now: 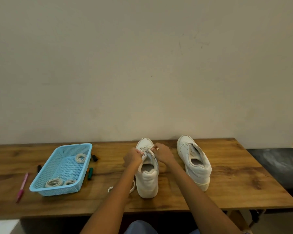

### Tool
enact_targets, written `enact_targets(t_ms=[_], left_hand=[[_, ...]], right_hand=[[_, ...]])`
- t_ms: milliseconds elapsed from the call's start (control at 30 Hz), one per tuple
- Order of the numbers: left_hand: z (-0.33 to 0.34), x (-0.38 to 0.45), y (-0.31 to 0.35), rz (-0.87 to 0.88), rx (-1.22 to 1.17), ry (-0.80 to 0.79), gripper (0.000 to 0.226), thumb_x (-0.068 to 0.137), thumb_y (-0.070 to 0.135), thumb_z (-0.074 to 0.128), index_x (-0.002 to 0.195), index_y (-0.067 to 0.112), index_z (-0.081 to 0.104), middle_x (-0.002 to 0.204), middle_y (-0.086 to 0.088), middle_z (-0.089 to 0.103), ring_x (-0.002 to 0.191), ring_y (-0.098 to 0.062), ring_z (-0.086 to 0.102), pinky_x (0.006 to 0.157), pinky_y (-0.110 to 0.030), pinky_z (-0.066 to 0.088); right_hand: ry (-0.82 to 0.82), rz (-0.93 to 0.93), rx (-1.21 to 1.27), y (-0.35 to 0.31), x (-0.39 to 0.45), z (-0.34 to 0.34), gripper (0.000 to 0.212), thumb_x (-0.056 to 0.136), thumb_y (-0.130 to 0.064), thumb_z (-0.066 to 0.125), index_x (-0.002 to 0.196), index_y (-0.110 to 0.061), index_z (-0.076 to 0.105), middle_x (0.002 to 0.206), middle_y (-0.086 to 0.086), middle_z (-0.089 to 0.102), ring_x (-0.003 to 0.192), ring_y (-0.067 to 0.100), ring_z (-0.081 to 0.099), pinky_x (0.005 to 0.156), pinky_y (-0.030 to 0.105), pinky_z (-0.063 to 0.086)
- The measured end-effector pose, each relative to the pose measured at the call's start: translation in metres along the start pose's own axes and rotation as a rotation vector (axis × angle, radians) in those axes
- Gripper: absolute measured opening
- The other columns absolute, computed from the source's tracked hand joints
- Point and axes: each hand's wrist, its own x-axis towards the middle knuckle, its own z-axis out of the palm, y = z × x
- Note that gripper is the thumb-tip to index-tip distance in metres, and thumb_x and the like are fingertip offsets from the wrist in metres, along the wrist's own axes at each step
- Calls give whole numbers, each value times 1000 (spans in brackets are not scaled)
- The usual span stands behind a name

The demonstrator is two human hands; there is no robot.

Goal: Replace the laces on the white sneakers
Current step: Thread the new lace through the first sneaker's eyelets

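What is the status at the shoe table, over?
Left hand and right hand both pinching the lace on the near sneaker. Other sneaker unlaced. Spare laces in the blue basket. Nothing in the way.

Both of the person's forearms are bare from the bottom of the view up to the wrists, with no sleeve visible on either. The left hand [133, 157] and the right hand [162, 153] wear no gloves, and no ring, watch or bracelet can be made out on them. A light fingernail shows on the right hand. At the bottom edge, between the arms, blue fabric covers the person's lap.
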Motion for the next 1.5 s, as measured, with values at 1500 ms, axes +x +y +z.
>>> enact_targets(t_ms=[1500], left_hand=[[4, -44, -16, 152, -358, 378, 31, 90, 17, 54, 60, 11, 56, 55, -2, 50, 52, -13, 41, 46, -23, 26]], right_hand=[[260, -165, 30, -41, -30, 13, 22, 86, 3, 53, 93, -6, 72, 94, 6, 71, 83, 14, 62, 64, 7, 38]])
